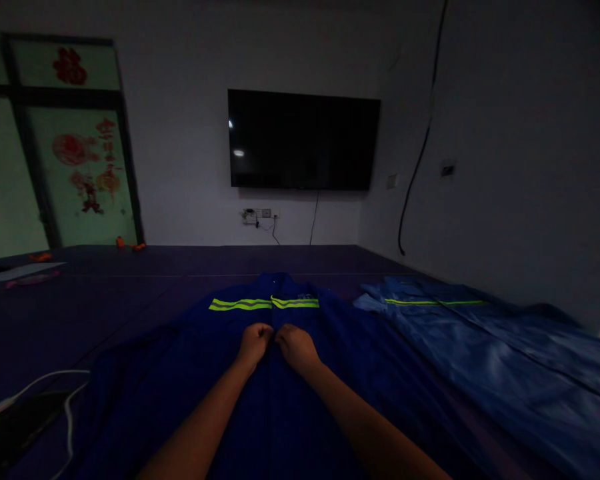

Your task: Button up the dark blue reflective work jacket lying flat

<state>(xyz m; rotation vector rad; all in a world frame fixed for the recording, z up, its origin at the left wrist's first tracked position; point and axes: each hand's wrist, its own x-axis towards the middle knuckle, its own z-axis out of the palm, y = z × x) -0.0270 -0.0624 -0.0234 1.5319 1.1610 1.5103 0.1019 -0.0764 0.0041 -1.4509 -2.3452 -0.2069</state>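
Note:
A dark blue work jacket (180, 373) with yellow-green reflective stripes lies spread flat on a dark purple surface (105, 293) in front of me. My left hand (254, 343) and my right hand (296, 347) sit side by side at the jacket's centre front, just below the stripes. Both are closed, pinching the fabric along the front opening. What exactly lies under the fingers is hidden in the dim light.
A second, lighter blue jacket (480, 353) with a reflective stripe lies to the right by the wall. A white cable (55, 383) and a dark flat object lie at the lower left. A black screen (303, 140) hangs on the far wall.

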